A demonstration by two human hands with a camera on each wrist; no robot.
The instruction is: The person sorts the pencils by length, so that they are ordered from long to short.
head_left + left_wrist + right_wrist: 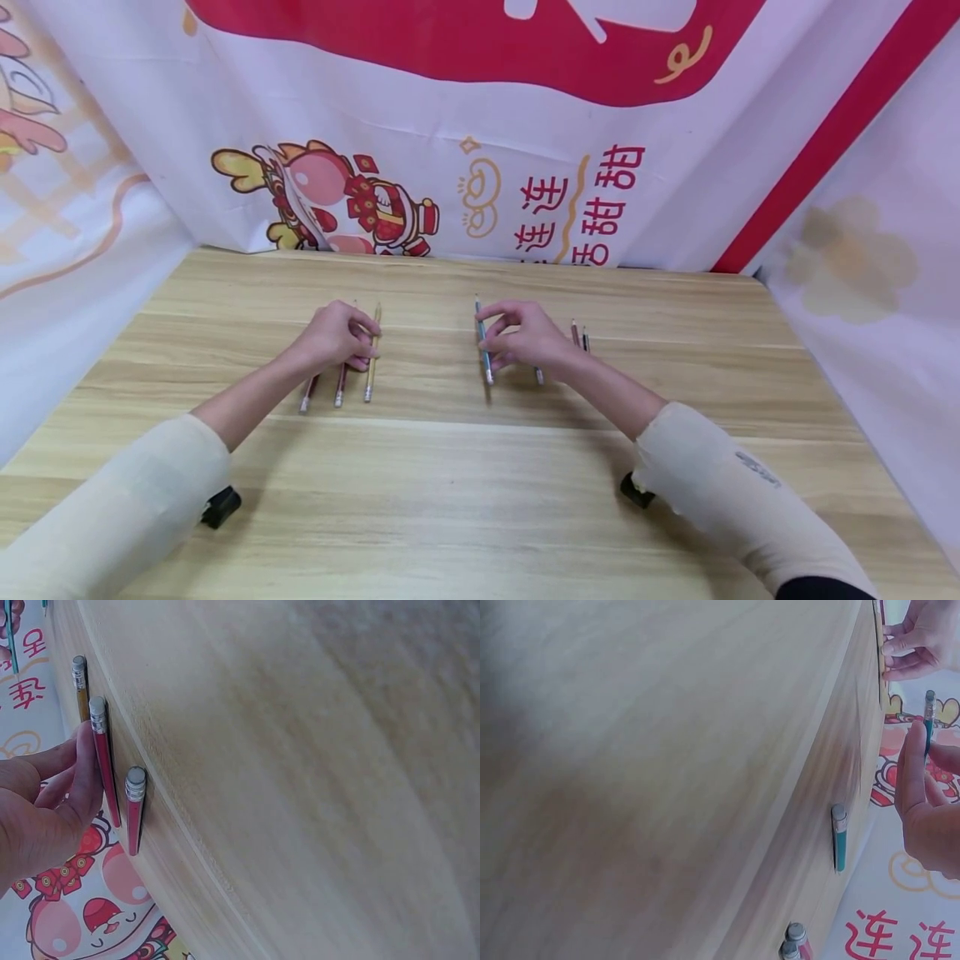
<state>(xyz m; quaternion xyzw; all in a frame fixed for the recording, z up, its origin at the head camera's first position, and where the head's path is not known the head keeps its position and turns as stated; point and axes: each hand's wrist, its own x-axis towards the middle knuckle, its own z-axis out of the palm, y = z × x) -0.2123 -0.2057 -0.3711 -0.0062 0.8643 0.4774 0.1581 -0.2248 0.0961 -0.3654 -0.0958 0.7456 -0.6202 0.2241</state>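
My left hand [341, 335] pinches a yellow pencil [370, 385] that lies along the table, its eraser end toward me. Two dark red pencils, one pencil [341, 387] just left of it and another [309, 393] farther left, lie partly under that hand. In the left wrist view the red pencil [105, 769] passes in front of the fingers. My right hand [525, 335] grips a blue pencil [482, 333] between thumb and fingers; it is raised off the table, eraser end toward me. A second blue-green pencil [840, 847] lies on the table below that hand.
Right of my right hand lie a reddish pencil [575, 332] and a dark pencil [586, 339], partly behind the forearm. A wooden table [450, 500] spreads below. Printed cloth [450, 108] hangs along its back and sides.
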